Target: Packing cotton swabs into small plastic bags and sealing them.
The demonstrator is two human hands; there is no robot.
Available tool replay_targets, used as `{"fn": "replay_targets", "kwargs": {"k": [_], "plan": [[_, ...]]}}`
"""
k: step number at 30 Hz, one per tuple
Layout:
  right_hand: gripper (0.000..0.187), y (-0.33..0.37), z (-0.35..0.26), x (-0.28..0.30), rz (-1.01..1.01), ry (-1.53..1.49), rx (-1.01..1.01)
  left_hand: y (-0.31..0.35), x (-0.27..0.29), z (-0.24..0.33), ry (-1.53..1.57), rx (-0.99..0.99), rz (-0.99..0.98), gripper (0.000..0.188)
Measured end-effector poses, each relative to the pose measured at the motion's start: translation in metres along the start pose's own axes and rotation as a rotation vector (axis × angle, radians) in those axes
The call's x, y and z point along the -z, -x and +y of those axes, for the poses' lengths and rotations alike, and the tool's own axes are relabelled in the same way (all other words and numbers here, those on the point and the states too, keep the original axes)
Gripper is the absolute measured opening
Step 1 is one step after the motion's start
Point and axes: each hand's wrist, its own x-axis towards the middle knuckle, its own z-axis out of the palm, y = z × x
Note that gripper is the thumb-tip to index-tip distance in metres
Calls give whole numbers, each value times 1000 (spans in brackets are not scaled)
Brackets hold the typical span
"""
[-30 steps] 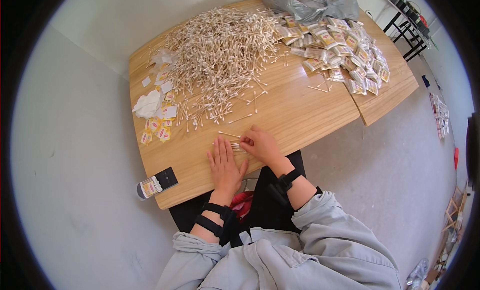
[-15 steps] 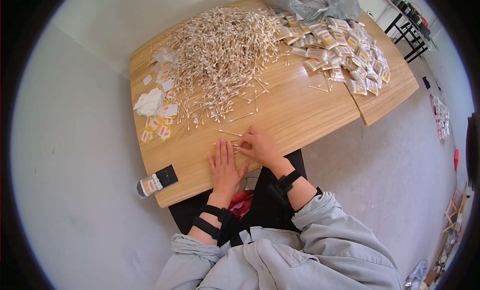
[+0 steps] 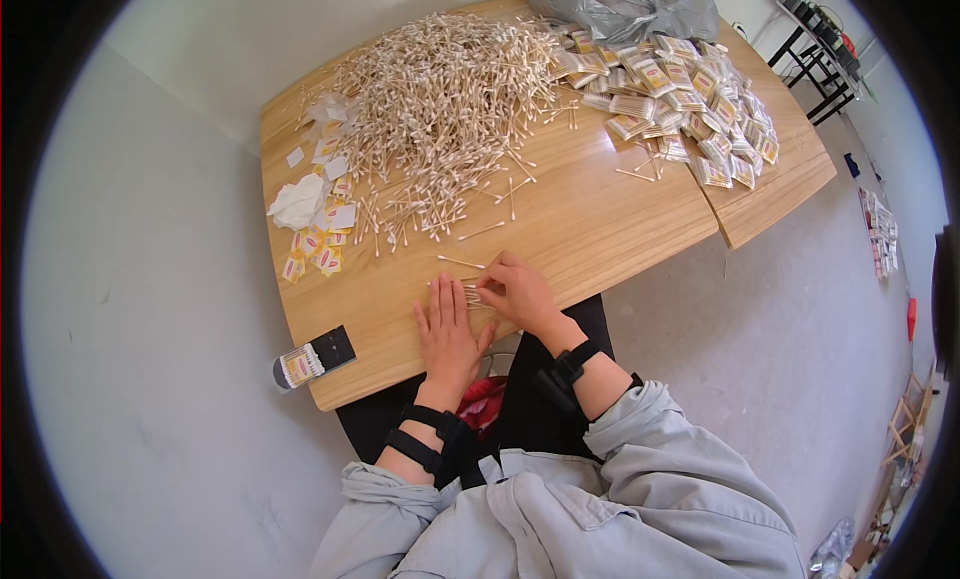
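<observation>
Near the table's front edge, my left hand (image 3: 450, 329) lies flat, fingers stretched out, over a small group of cotton swabs (image 3: 473, 300). My right hand (image 3: 522, 297) is closed in a pinch at the right ends of these swabs; how many it grips is hidden by the fingers. One loose cotton swab (image 3: 460, 263) rests just beyond both hands. Farther back rises a big heap of loose cotton swabs (image 3: 450, 99), with stray ones spread along its near side.
Filled swab packets (image 3: 690, 104) are heaped at the back right beside a grey plastic bag (image 3: 625, 11). Yellow-and-white paper cards (image 3: 325, 259) and a crumpled white wrapper (image 3: 298, 204) lie at the left. A swab packet (image 3: 298, 366) on a black block (image 3: 334, 349) overhangs the left corner.
Both hands stay nearly in place over the swabs; the right fingers shift only very slightly. Nothing else has visibly moved.
</observation>
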Motion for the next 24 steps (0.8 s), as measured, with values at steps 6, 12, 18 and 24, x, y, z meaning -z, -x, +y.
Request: {"fn": "replay_targets", "kwargs": {"k": [6,12,18,24], "plan": [[11,-9,7,-5,114,-72,-229,2,1,0,65,6,12,73],[17,-17,9,13,2,-135,-183,-2,1,-6,52,87,78,67],[18,-1,11,19,-142,-42,90,-3,-5,-4,-14,45,21,71],[13,3,12,11,-55,-95,93,-4,-2,-3,-17,32,35,72]]}}
